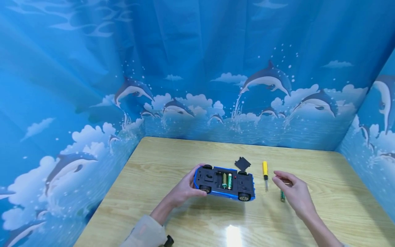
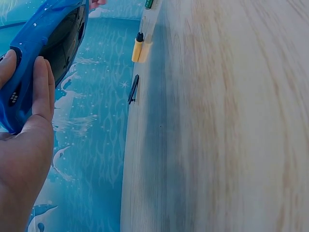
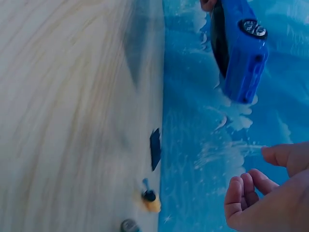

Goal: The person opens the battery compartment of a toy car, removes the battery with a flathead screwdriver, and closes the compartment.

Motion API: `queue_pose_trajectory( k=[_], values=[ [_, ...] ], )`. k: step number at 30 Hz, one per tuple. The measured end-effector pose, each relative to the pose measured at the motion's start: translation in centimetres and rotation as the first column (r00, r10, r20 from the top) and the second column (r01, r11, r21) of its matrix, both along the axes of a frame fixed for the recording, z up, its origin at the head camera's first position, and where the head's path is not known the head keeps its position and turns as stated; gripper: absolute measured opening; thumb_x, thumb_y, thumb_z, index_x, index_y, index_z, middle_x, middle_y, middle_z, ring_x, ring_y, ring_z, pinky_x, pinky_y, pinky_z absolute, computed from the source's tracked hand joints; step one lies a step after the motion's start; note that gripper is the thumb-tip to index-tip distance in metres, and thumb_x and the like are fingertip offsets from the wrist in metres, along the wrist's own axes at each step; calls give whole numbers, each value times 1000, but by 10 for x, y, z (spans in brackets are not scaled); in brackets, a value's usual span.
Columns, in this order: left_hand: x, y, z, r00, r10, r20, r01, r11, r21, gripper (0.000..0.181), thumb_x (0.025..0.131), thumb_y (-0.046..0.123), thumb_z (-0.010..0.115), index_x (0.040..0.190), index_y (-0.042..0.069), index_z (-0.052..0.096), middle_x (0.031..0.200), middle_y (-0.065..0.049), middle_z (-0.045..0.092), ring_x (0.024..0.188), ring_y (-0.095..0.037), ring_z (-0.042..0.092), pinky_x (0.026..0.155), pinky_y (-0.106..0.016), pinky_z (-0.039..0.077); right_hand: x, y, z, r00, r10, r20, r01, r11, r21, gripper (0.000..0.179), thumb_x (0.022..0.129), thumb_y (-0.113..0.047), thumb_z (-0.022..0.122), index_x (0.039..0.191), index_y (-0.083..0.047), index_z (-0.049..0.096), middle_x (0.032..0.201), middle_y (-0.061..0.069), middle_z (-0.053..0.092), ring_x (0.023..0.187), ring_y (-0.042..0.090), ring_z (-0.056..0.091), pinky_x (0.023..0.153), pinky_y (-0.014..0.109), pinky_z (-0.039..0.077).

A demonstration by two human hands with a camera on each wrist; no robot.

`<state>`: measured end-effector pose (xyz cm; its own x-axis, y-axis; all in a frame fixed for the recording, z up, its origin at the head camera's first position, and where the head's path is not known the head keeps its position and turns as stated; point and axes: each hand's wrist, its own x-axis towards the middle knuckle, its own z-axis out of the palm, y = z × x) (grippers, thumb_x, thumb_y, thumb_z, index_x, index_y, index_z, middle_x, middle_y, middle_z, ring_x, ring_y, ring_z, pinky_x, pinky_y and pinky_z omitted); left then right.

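Observation:
A blue toy car (image 1: 216, 193) is held upside down above the table, its dark underside towards the head camera. My left hand (image 1: 185, 187) grips it by its left end, thumb on the near side; the left wrist view shows the fingers (image 2: 42, 87) against its body. Two green batteries (image 1: 229, 181) lie side by side in the car's open compartment. To the right, my right hand (image 1: 294, 195) hovers with bent fingers, thumb apart from the fingertips (image 3: 236, 186) and nothing between them. Below it a loose green battery (image 1: 283, 196) lies on the table, partly hidden by the hand.
A yellow-handled screwdriver (image 1: 265, 169) lies between the car and my right hand. Behind the car's right end is a black battery cover (image 1: 242, 163). The wooden table (image 1: 160, 154) ends at a blue dolphin-print curtain (image 1: 197, 68) at the back and sides.

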<state>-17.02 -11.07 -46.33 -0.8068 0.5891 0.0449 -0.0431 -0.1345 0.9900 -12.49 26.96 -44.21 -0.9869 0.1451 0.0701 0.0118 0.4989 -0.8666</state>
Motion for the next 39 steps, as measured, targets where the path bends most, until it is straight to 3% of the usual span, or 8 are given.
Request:
queue_pose_trajectory(
  k=[3,9,17,23,27,35,39],
  values=[
    [1,1,1,1000,1,1,-1,1000,-7,99,83,-13,72,163,23,27,157,-20,39,124,-34,60,97,-42,59,1,-14,6,993,37,-108,-37,999,5,43,101,-25,69,133,3,64,115,15,68,92,-2,61,74,15,56],
    [2,2,2,1000,17,20,-17,1000,-21,99,83,-14,71,163,24,27,159,-20,37,126,-34,59,98,-41,59,0,-42,13,952,118,-282,-103,992,69,29,95,-13,75,121,0,72,104,5,67,90,5,61,78,11,52],
    [1,4,1,1000,16,25,-16,1000,-11,101,81,-15,71,164,23,26,160,-21,35,129,-36,56,98,-42,58,3,-71,20,925,179,-335,-152,983,106,28,91,-15,81,117,-7,76,113,0,70,101,14,61,83,15,49],
    [1,4,-1,1000,13,22,-13,1000,-15,101,82,-14,72,163,24,26,159,-21,36,126,-36,59,97,-42,59,1,-83,17,906,231,-356,-192,971,141,28,88,-15,83,115,-9,77,117,-4,68,110,13,59,89,17,48],
    [1,5,-1,1000,12,18,-11,1000,-20,101,81,-14,72,163,25,28,159,-20,37,124,-36,60,97,-43,59,-1,-90,15,871,275,-406,-219,959,179,30,83,-10,86,111,-8,78,117,-3,68,112,13,55,94,19,45],
    [1,8,-2,1000,6,22,-6,1000,-10,102,81,-16,70,164,23,26,158,-23,37,124,-36,60,96,-44,59,-7,-100,11,765,365,-530,-253,928,274,31,75,-4,90,104,-8,79,115,-1,71,111,22,57,95,30,46],
    [1,9,-2,999,5,37,-5,1000,-7,102,81,-17,70,163,24,26,158,-23,37,123,-36,60,96,-43,60,-8,-102,9,747,392,-536,-258,915,310,31,74,-9,92,102,-9,79,116,0,71,115,25,58,98,47,45]
  ],
)
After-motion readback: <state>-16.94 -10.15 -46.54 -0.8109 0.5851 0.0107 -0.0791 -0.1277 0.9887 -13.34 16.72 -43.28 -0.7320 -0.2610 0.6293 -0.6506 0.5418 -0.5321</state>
